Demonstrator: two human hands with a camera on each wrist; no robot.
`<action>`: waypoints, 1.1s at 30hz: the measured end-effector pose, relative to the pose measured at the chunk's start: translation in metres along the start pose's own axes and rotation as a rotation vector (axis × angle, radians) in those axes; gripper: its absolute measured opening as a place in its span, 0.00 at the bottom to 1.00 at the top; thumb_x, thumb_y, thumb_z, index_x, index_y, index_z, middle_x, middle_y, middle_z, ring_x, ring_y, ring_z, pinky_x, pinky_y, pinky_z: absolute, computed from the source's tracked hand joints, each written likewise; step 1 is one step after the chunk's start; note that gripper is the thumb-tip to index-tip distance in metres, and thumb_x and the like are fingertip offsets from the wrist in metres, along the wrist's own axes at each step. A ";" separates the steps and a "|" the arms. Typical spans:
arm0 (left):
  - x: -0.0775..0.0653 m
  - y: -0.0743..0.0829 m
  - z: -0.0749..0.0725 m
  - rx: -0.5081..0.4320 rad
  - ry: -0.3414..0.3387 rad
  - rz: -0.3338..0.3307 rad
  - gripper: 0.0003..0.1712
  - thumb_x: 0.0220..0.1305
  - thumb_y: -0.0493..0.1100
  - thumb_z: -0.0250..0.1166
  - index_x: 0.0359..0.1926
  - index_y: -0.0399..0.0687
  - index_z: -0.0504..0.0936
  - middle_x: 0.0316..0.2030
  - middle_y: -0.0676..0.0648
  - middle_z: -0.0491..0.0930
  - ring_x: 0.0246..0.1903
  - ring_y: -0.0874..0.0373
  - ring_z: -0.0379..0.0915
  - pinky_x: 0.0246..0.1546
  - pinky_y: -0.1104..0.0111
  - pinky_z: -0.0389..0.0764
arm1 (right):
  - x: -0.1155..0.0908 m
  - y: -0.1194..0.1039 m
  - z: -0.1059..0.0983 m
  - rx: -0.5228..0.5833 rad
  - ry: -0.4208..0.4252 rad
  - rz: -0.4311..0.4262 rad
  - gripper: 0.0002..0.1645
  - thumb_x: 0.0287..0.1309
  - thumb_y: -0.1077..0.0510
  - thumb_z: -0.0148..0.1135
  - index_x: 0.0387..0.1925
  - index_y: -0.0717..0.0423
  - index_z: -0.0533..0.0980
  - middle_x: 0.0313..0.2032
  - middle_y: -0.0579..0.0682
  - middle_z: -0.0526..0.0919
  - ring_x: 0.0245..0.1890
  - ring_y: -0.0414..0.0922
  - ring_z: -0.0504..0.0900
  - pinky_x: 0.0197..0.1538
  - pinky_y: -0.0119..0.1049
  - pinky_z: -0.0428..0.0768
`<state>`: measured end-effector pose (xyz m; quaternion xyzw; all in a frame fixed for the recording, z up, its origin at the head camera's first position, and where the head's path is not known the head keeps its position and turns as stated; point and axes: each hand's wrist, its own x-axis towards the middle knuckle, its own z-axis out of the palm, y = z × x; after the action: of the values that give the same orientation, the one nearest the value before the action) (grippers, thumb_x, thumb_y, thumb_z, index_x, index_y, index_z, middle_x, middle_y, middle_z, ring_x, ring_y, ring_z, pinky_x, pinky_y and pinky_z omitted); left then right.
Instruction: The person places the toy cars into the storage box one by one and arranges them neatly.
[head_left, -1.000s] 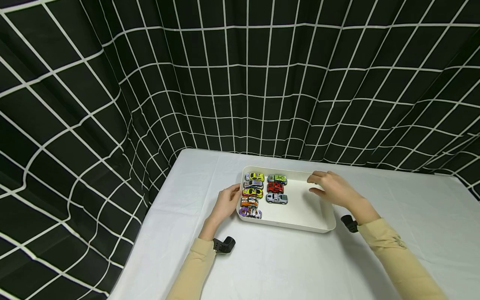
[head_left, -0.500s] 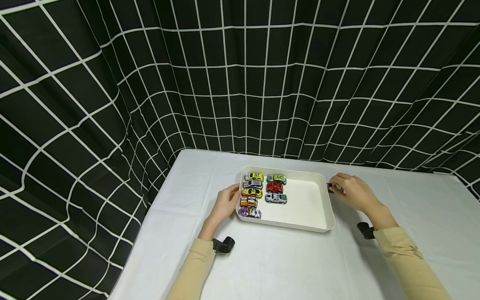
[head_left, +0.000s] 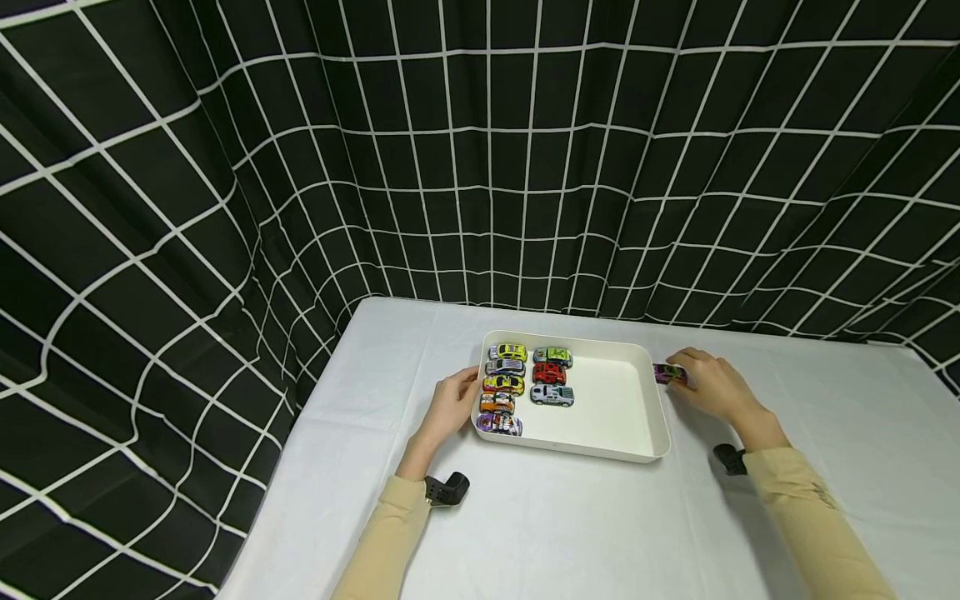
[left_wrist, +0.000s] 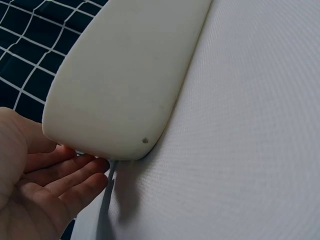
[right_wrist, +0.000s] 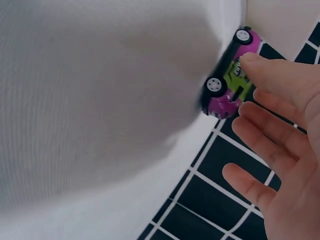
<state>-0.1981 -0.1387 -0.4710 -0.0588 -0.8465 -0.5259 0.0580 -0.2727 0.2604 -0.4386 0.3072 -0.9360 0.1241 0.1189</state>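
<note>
A purple and green toy car (head_left: 670,373) stands on the cloth just outside the tray's right wall. My right hand (head_left: 712,385) pinches it, the thumb (right_wrist: 272,75) lying over its side and the other fingers loosely spread beyond. At the left end of the white tray (head_left: 615,408), my left hand (head_left: 452,403) rests against the outer wall with relaxed fingers. Several toy cars form a column along the tray's left side, among them a purple and white one (head_left: 500,424). A second column holds a green car (head_left: 552,357), a red car (head_left: 550,374) and a light-blue car (head_left: 552,395).
A white cloth (head_left: 570,533) covers the table. Black curtains (head_left: 555,167) with a white grid hang behind it and on both sides. Black wrist cameras (head_left: 447,489) are strapped to both forearms.
From above the tray's right part, my right hand has moved right to the purple and green car. That car has turned flatter on the cloth. My left hand stays at the tray.
</note>
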 end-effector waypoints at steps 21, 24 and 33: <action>-0.001 0.002 -0.001 -0.014 -0.010 -0.019 0.20 0.68 0.35 0.52 0.58 0.29 0.69 0.49 0.32 0.77 0.47 0.45 0.76 0.50 0.61 0.77 | 0.004 0.005 0.012 -0.028 -0.082 0.038 0.20 0.48 0.68 0.65 0.45 0.71 0.75 0.42 0.67 0.78 0.41 0.62 0.77 0.38 0.60 0.74; -0.001 0.002 -0.001 -0.013 -0.014 -0.017 0.20 0.68 0.35 0.52 0.58 0.28 0.69 0.49 0.32 0.77 0.48 0.45 0.76 0.51 0.61 0.77 | 0.003 0.005 0.012 -0.031 -0.074 0.031 0.20 0.47 0.69 0.65 0.45 0.71 0.75 0.41 0.66 0.79 0.40 0.62 0.78 0.37 0.60 0.75; 0.000 0.000 -0.001 -0.017 -0.020 -0.027 0.21 0.68 0.36 0.52 0.59 0.30 0.69 0.49 0.33 0.77 0.48 0.46 0.76 0.50 0.62 0.77 | 0.004 0.007 0.012 -0.015 -0.066 0.017 0.17 0.46 0.70 0.66 0.42 0.69 0.76 0.39 0.64 0.80 0.39 0.60 0.78 0.35 0.58 0.75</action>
<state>-0.1981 -0.1400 -0.4709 -0.0532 -0.8434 -0.5330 0.0417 -0.2822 0.2600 -0.4502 0.3023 -0.9429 0.1077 0.0892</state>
